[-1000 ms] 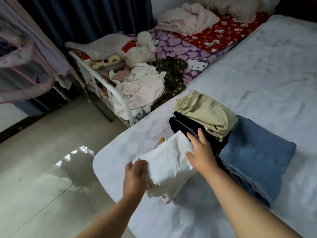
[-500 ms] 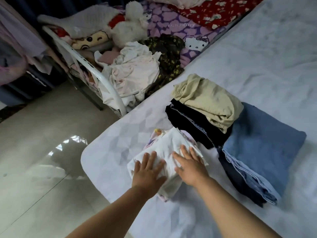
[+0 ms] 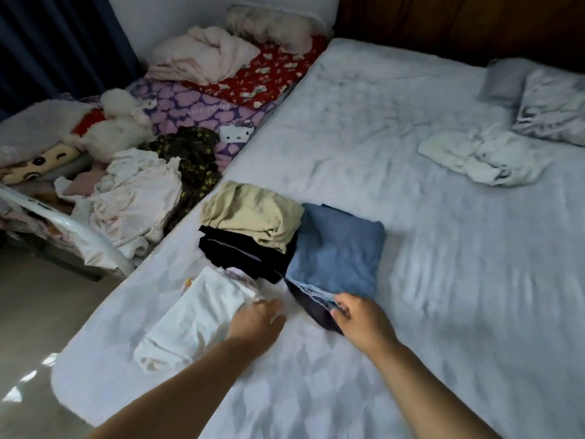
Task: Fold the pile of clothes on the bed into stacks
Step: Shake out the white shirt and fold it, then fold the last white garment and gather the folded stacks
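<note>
A folded white garment [image 3: 196, 315] lies at the near left corner of the white bed [image 3: 443, 280]. My left hand [image 3: 256, 321] is blurred at its right edge, fingers loosely extended. Behind it a beige folded piece [image 3: 253, 213] sits on a black one [image 3: 234, 251]. Beside them, a folded blue garment [image 3: 338, 248] lies over a dark navy one [image 3: 313, 308]. My right hand [image 3: 357, 318] pinches the blue garment's near corner. A crumpled white garment [image 3: 481, 156] lies unfolded at the far right.
A pillow [image 3: 554, 109] rests at the bed's head. To the left stands a small cot with a white rail [image 3: 79, 229], loose clothes [image 3: 136, 198], a plush toy [image 3: 117, 125] and blankets. Shiny floor [image 3: 47, 312] lies beyond the bed's near left corner.
Both hands have left the top of the white garment. My right hand moved right to the blue garment's corner, my left slid to the white garment's right edge. The view tilted up.
</note>
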A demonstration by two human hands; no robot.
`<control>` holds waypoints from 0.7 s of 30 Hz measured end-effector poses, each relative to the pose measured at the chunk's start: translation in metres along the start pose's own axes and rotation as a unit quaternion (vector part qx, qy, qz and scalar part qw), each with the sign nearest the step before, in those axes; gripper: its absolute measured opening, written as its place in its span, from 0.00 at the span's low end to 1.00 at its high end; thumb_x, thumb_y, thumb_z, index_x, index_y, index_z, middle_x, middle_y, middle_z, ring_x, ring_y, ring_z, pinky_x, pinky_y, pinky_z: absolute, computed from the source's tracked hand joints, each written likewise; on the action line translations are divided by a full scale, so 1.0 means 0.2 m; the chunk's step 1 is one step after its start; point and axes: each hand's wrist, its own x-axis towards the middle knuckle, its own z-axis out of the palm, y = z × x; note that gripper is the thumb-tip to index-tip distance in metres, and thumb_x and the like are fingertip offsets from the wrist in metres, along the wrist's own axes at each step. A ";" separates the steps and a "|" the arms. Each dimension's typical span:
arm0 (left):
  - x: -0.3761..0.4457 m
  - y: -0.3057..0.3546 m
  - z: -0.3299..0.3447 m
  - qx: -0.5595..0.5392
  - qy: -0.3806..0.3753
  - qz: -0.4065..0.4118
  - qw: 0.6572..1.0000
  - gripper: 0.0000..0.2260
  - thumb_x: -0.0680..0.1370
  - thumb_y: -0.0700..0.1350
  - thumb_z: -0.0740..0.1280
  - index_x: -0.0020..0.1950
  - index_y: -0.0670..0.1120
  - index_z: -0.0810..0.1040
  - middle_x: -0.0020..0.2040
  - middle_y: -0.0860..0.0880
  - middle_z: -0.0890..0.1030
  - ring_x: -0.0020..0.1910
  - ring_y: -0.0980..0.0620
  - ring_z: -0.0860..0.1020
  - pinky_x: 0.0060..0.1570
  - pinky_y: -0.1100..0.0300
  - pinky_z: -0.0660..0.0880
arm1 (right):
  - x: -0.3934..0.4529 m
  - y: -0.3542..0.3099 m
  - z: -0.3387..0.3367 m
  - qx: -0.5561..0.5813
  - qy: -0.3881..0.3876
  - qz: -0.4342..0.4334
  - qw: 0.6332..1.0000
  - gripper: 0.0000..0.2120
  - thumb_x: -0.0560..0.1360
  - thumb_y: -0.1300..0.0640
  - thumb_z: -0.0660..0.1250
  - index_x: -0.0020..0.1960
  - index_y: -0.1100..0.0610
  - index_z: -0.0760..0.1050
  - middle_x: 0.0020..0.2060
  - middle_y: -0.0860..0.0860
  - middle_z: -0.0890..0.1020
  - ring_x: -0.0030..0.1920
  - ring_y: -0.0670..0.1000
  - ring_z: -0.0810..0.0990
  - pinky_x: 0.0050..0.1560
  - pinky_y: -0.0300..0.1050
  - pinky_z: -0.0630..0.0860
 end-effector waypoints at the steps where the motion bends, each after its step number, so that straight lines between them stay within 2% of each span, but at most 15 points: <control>1: 0.01 0.11 0.02 0.013 -0.008 0.011 1.000 0.12 0.79 0.52 0.59 0.61 0.54 0.75 0.61 0.51 0.78 0.60 0.49 0.75 0.56 0.60 0.69 | -0.06 0.10 -0.07 0.004 0.014 0.018 1.000 0.11 0.76 0.51 0.63 0.54 0.56 0.77 0.49 0.54 0.82 0.53 0.56 0.78 0.46 0.45 0.70; 6: 0.06 0.71 0.19 0.026 -0.057 0.068 0.996 0.10 0.79 0.51 0.59 0.51 0.49 0.77 0.53 0.48 0.80 0.55 0.45 0.77 0.48 0.57 0.71 | -0.32 0.66 -0.42 0.031 0.066 0.086 0.994 0.14 0.77 0.52 0.62 0.60 0.56 0.76 0.53 0.51 0.81 0.56 0.51 0.78 0.52 0.41 0.72; 8: 0.08 0.97 0.28 0.026 -0.058 0.087 0.994 0.10 0.79 0.51 0.59 0.54 0.50 0.77 0.56 0.48 0.80 0.57 0.46 0.77 0.50 0.57 0.71 | -0.39 0.87 -0.54 0.048 0.084 0.099 0.990 0.14 0.77 0.52 0.63 0.62 0.54 0.76 0.55 0.50 0.81 0.57 0.49 0.78 0.54 0.41 0.71; 11: 0.10 1.31 0.41 -0.015 -0.045 0.096 0.994 0.14 0.79 0.53 0.61 0.63 0.54 0.75 0.61 0.53 0.77 0.59 0.52 0.75 0.56 0.62 0.70 | -0.45 1.19 -0.68 0.068 0.095 0.113 0.987 0.15 0.78 0.51 0.63 0.63 0.53 0.75 0.55 0.49 0.80 0.56 0.48 0.77 0.53 0.39 0.70; 14: 0.14 1.56 0.55 -0.037 -0.064 0.105 0.992 0.14 0.78 0.53 0.62 0.64 0.54 0.75 0.62 0.54 0.76 0.57 0.55 0.76 0.57 0.63 0.71 | -0.47 1.46 -0.77 0.070 0.099 0.115 0.986 0.15 0.78 0.51 0.62 0.63 0.53 0.75 0.54 0.48 0.80 0.55 0.46 0.78 0.48 0.35 0.68; 17: 0.22 1.75 0.67 -0.034 -0.073 0.108 0.991 0.15 0.78 0.54 0.63 0.64 0.54 0.73 0.63 0.56 0.74 0.57 0.57 0.75 0.58 0.65 0.69 | -0.42 1.68 -0.86 0.062 0.102 0.107 0.987 0.15 0.78 0.51 0.61 0.63 0.53 0.75 0.55 0.47 0.80 0.55 0.45 0.77 0.50 0.34 0.68; 21: 0.41 1.93 0.76 -0.048 -0.077 0.088 0.992 0.15 0.78 0.54 0.63 0.65 0.56 0.72 0.61 0.58 0.72 0.53 0.61 0.73 0.53 0.70 0.67 | -0.25 1.91 -0.93 0.076 0.095 0.101 0.987 0.14 0.79 0.51 0.61 0.62 0.53 0.75 0.54 0.47 0.79 0.54 0.45 0.77 0.51 0.35 0.69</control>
